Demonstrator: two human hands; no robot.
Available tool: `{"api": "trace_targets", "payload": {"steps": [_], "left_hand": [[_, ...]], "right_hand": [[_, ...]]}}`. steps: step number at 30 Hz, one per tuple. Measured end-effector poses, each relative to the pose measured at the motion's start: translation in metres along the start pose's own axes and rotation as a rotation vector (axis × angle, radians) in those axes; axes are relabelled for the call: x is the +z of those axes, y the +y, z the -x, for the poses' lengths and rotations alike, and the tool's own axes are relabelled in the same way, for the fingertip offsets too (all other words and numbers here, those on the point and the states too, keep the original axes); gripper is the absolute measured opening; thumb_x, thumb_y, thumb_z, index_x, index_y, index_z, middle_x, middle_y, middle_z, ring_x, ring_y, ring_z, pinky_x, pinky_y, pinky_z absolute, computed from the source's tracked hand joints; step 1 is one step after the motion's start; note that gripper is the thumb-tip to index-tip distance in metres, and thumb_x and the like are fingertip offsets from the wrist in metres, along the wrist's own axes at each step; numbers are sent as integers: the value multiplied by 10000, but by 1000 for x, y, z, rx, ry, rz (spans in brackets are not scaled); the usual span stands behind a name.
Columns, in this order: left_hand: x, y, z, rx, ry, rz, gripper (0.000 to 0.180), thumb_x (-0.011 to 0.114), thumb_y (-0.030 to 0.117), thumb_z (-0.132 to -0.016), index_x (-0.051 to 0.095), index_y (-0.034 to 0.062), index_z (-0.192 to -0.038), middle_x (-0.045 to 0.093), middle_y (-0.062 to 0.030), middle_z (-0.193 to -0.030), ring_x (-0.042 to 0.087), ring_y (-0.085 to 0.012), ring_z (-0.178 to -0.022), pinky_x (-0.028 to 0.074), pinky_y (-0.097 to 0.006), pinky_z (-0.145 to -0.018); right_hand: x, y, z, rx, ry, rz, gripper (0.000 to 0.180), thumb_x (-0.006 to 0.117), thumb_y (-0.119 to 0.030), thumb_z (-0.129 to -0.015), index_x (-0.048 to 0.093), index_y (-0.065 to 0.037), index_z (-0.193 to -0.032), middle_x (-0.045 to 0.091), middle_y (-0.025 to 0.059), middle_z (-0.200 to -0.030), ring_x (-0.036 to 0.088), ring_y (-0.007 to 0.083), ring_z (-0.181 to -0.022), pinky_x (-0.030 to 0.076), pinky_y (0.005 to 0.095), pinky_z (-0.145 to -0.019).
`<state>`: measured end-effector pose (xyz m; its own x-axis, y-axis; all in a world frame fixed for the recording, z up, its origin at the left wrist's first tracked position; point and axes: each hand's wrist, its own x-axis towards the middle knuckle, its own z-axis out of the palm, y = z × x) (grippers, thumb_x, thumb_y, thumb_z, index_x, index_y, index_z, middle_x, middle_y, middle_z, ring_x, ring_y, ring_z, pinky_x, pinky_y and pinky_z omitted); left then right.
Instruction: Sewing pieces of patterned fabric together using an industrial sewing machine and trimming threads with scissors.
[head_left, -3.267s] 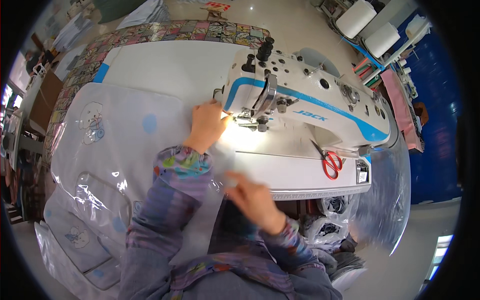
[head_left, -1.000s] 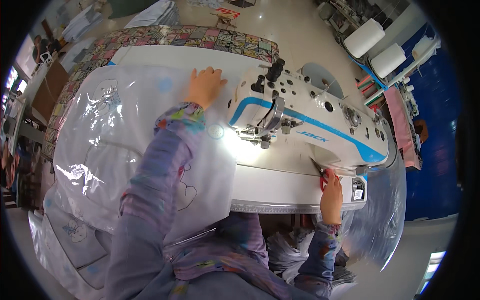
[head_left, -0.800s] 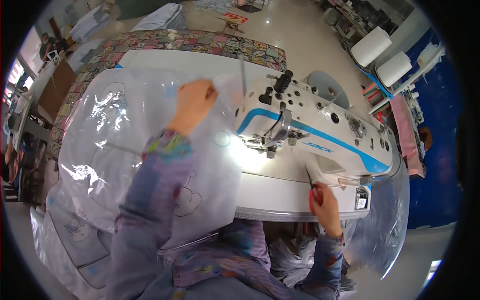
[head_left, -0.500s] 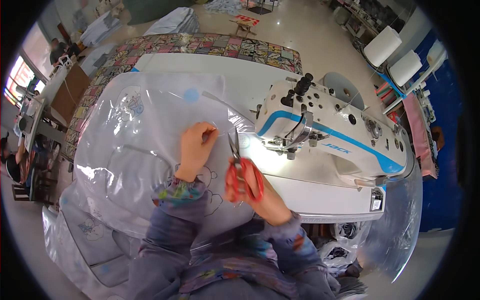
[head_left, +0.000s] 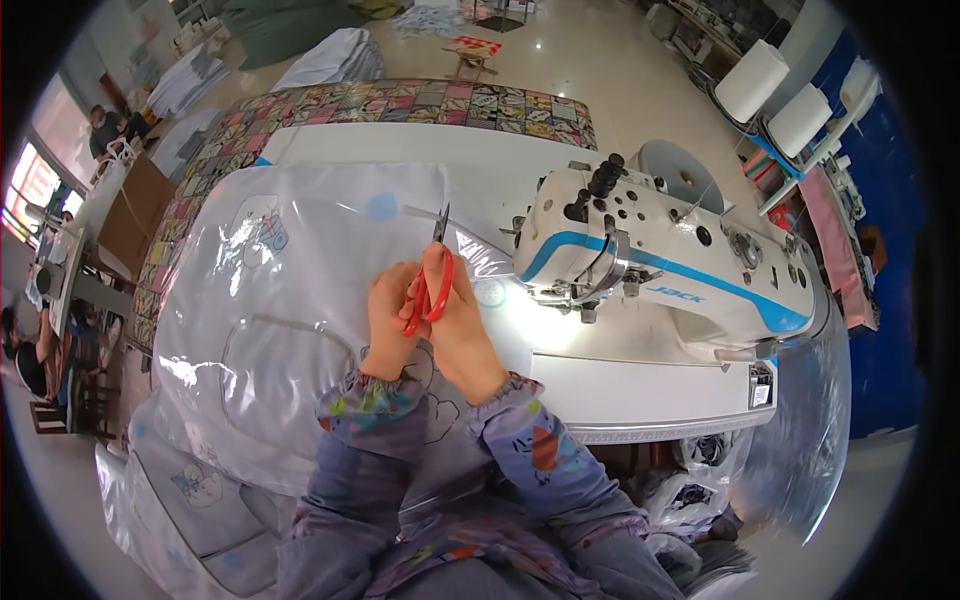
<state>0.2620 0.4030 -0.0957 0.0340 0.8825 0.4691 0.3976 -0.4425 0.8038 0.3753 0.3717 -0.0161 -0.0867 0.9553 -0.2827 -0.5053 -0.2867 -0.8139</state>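
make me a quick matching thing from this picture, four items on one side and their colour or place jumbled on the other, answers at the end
1. scissors
2. sewing machine
3. large thread cones
4. patchwork-patterned cover

A. beyond and left of the white tabletop
B. white with a blue stripe
C. red-handled, in the right hand
D. at the picture's upper right

Pairs: 1-C, 2-B, 3-D, 4-A
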Motion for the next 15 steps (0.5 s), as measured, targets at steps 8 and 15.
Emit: {"api": "trace_targets", "payload": {"steps": [8, 15], "left_hand": [[2, -6, 2, -50, -16, -125, 165, 759, 73, -887, 700, 32, -1035, 713, -174, -924, 700, -374, -825, 551, -381, -741], [-5, -34, -3, 13, 103, -140, 316, 628, 197, -1092, 666, 70, -1379, 686, -80, -1201, 644, -197, -1094, 517, -335, -955]], "right_hand": [[-41, -7, 69, -235, -160, 392, 380, 656, -411, -1066, 575, -90, -1253, 588, 51, -786, 666, 190, -727, 532, 355, -621], [-192, -55, 156, -417, 330, 1585, 436, 727, -215, -961, 589, -135, -1366, 640, 149, -1102, 714, 379, -851, 588, 474, -720]]}}
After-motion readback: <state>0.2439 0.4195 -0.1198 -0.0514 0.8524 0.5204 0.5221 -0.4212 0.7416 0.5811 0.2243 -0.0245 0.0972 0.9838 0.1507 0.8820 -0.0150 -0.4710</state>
